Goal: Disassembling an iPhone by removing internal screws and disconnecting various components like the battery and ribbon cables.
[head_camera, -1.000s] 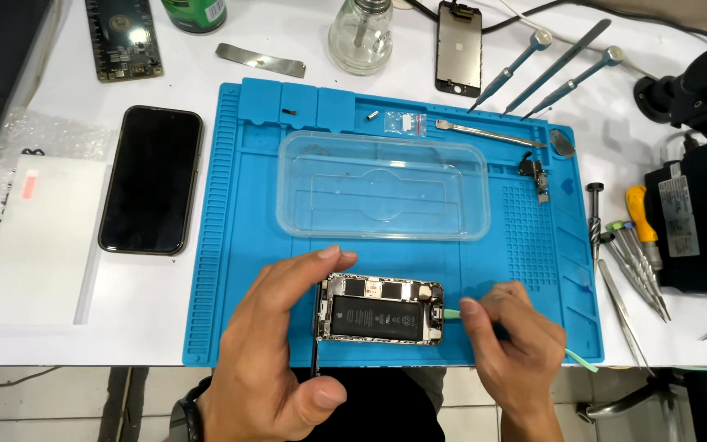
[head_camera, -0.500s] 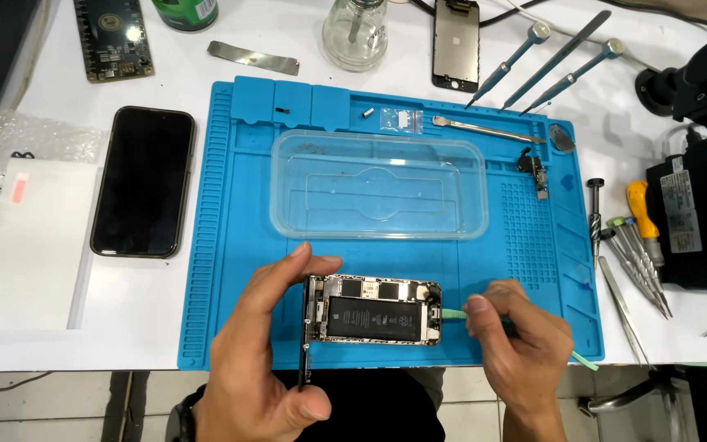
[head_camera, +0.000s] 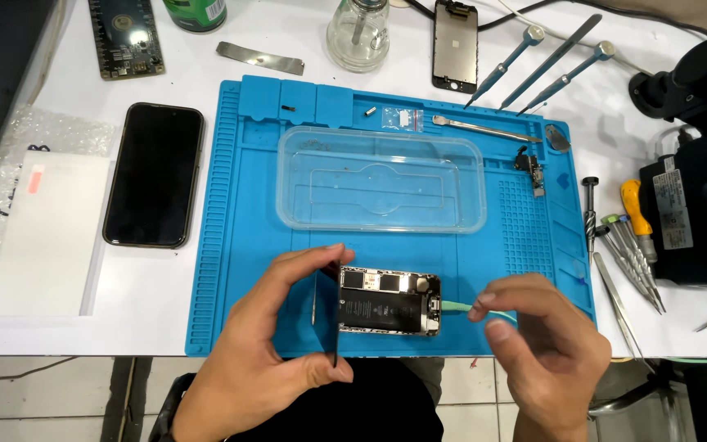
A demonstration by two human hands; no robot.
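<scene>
Nearest, the left hand [head_camera: 276, 360] pinches the left end of the opened grey smartphone body [head_camera: 388, 302], thumb below and fingers above, its circuit boards and black battery exposed; it lies low on the blue silicone repair mat [head_camera: 243, 245]. The right hand [head_camera: 546, 340] grips a thin pale-green plastic pry tool [head_camera: 458, 308] between thumb and forefinger, tip at the phone's right end. The phone looks light, stiff but fragile inside, so I judge the metal edges are the safest hold. Farther away rests a clear plastic tray [head_camera: 380, 178]; left of the mat lies a black smartphone [head_camera: 155, 173].
</scene>
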